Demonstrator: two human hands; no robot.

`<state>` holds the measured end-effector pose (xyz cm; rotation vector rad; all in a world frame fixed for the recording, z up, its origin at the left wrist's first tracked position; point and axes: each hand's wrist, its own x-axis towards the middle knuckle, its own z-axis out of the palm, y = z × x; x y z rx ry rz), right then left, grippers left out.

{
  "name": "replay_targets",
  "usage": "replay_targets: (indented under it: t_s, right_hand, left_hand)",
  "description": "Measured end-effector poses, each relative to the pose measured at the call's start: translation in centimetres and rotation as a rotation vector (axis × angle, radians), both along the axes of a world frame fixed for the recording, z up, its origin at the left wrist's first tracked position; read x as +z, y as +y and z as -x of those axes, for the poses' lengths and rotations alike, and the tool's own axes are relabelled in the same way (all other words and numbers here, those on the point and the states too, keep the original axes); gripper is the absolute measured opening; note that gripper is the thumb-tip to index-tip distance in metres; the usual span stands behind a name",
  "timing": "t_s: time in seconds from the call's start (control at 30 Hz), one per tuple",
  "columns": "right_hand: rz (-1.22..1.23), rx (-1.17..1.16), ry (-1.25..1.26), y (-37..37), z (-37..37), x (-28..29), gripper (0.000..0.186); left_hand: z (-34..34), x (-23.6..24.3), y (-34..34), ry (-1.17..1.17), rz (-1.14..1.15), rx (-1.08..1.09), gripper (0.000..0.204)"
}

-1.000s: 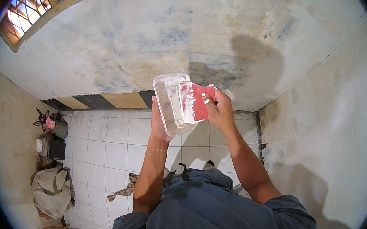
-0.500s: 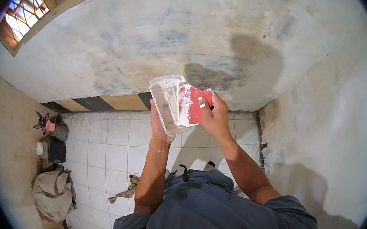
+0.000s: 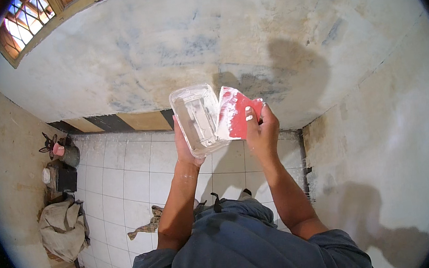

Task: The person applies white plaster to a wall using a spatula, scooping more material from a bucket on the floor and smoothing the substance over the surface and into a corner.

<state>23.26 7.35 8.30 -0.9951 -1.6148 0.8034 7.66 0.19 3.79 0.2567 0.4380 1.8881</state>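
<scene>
My left hand (image 3: 184,146) grips a clear plastic tub (image 3: 196,116) from its left side and underneath; most of its fingers are hidden behind it. White paste smears the tub's walls and bottom. In my right hand (image 3: 263,133) is a red putty scraper (image 3: 240,115), flat and wide, pinched with the thumb on its face. A band of white paste coats the scraper's left edge, which sits at the tub's right rim; whether it touches the rim I cannot tell. White specks stick to my right fingers.
A patchy plastered wall (image 3: 165,51) rises ahead, with a window (image 3: 25,23) at upper left. White floor tiles (image 3: 110,175) lie below. Along the left wall are a bucket (image 3: 70,154), a black box (image 3: 66,177) and a draped cloth (image 3: 63,228). A patterned rag (image 3: 148,224) lies nearby.
The scraper has moved right, from over the tub's inside to its right rim, uncovering more of the tub's bottom. The tub has shifted slightly left and tilted a little.
</scene>
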Motion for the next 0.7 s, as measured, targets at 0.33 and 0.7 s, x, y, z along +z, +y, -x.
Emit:
replay_targets:
  t_s: [0.33,0.7]
  right_hand:
    - [0.047,0.058,0.02,-0.5,0.2,-1.2,0.016]
    - [-0.026,0.039,0.037,-0.9,0.9,-1.0,0.015]
  left_hand:
    - [-0.1,-0.5,0.3,-0.024,-0.023,-0.008,0.061]
    - [-0.3,-0.3,0.3,-0.014,0.0,0.032,0.062]
